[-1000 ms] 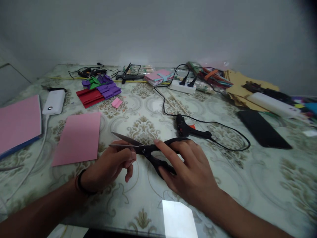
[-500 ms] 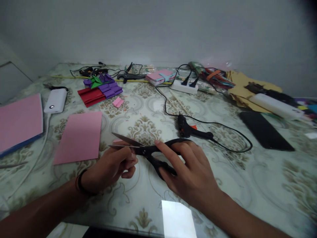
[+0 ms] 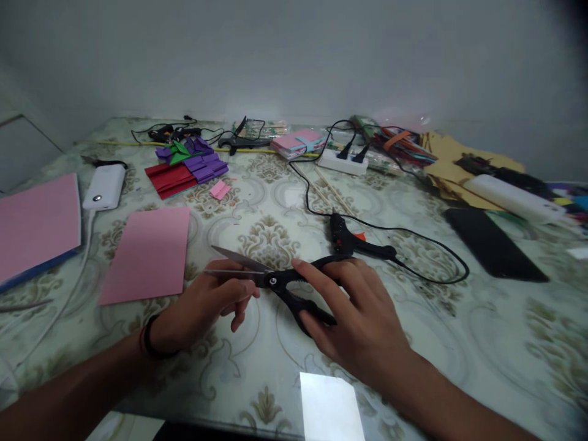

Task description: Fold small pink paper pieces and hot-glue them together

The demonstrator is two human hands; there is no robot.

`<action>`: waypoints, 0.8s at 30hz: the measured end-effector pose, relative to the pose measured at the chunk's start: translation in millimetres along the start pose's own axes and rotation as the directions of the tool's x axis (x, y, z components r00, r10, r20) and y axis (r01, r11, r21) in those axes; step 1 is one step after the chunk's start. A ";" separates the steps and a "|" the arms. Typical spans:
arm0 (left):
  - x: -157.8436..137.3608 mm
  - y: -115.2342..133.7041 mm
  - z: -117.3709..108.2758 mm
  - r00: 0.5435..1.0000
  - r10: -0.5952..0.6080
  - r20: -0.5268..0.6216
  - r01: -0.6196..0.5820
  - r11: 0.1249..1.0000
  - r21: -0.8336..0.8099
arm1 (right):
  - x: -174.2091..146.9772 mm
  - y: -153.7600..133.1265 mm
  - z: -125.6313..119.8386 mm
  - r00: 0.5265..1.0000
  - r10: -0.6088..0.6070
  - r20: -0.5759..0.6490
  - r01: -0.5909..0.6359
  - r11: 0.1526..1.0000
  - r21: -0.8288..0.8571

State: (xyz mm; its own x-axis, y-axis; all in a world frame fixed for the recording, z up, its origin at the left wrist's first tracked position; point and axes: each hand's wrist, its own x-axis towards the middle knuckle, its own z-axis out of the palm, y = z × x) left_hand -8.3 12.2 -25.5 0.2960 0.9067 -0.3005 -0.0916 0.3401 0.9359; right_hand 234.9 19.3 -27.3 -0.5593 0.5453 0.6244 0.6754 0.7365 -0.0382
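Observation:
Black-handled scissors (image 3: 274, 282) are in my right hand (image 3: 362, 306), whose fingers sit in and around the handle loops. Their blades are parted and point left, over my left hand (image 3: 220, 297). That hand is closed, its thumb and fingers pressed together just under the lower blade; what they pinch, if anything, is hidden. Left of it a pink sheet of paper (image 3: 149, 254) lies flat on the patterned tabletop. A small folded pink paper piece (image 3: 220, 190) is farther back. Beyond my right hand lies a black glue gun (image 3: 342, 236) with its cord looping right.
Red folded paper (image 3: 169, 177) and purple folded paper (image 3: 206, 166) lie at the back left. A white power bank (image 3: 105, 187) with a cable and a pink paper stack (image 3: 39, 223) are at left. A power strip (image 3: 342, 162) stands behind; a black phone (image 3: 495, 245) lies right.
The scissors have shifted slightly right with my right hand, their blades closing a little. My left fingers have moved a little, and a pink bit showing beside them before is no longer visible.

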 end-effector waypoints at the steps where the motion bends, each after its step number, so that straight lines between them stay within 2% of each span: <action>1: 0.3 -0.6 0.5 1.000 0.012 -0.001 -0.012 1.000 -0.007 | 0.1 0.0 0.2 1.000 -0.003 -0.001 0.003 1.000 -0.001; 12: 1.2 2.6 9.2 0.993 0.033 -0.116 -0.047 0.992 -0.120 | 0.0 -2.5 2.7 1.000 -0.030 -0.007 0.030 1.000 0.006; 17: 1.3 2.5 9.9 0.997 0.039 -0.073 -0.050 0.987 -0.152 | -0.7 -3.3 3.8 1.000 -0.029 -0.006 0.029 0.999 0.015; 22: 1.3 6.3 16.4 0.993 0.035 -0.111 -0.055 0.983 -0.177 | -0.1 -2.2 2.4 0.999 -0.037 -0.009 0.037 0.999 -0.005; 24: 0.6 6.7 17.1 0.996 0.029 -0.083 -0.045 0.981 -0.190 | 0.5 -1.3 1.1 0.999 -0.035 -0.016 0.035 0.999 -0.014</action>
State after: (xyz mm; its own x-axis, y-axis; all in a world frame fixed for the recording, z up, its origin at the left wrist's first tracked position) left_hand 7.5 10.8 -16.3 0.2136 0.9338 -0.2870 -0.2836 0.3404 0.8965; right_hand 233.2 19.1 -27.8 -0.5750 0.5125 0.6378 0.6619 0.7496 -0.0056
